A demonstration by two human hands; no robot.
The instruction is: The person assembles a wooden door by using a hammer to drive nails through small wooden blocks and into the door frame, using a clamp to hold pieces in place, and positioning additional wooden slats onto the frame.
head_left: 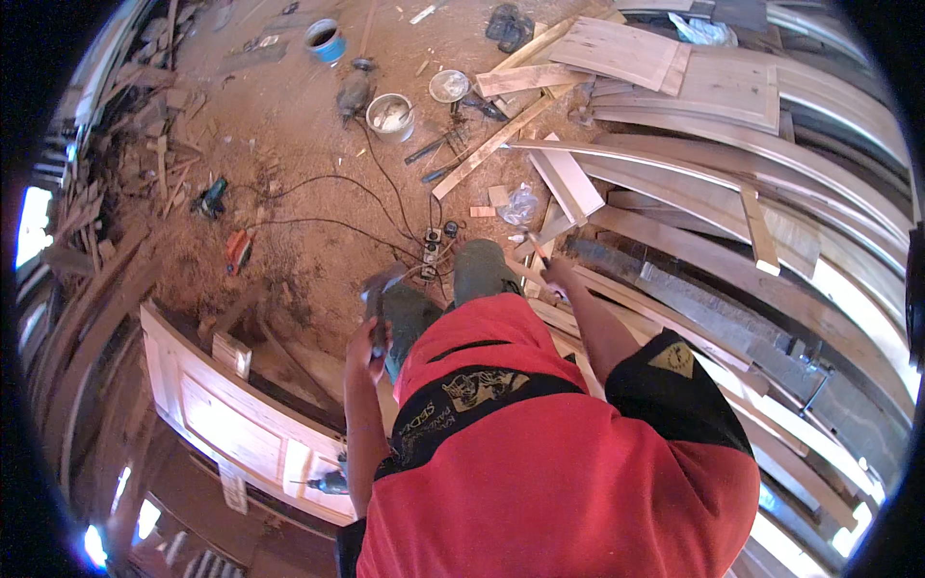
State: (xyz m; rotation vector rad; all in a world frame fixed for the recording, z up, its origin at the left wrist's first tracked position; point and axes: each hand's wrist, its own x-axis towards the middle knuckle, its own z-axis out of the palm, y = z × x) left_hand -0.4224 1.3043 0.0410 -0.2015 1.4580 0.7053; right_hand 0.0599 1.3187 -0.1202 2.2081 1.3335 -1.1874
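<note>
My right hand (557,276) is closed round the handle of a hammer (540,252), which points up and away beside my right knee. The fingers of my left hand (363,349) are wrapped round a dark, upright tool (379,310) with a grey, broader upper end, held against my left leg; its exact kind is unclear. A power strip (431,255) with plugs and cords lies on the ground just ahead of my knees. Left of me, a pale wooden panel door (207,405) lies raised, with a blue drill (332,482) on its near end.
Planks and panels (684,106) are stacked along the right. Black cords (318,179) cross the sawdust-covered ground to a green power tool (208,198) and an orange one (238,250). Buckets (390,118) stand ahead, near a long wooden strip (491,146). Scrap wood (159,159) is heaped at left.
</note>
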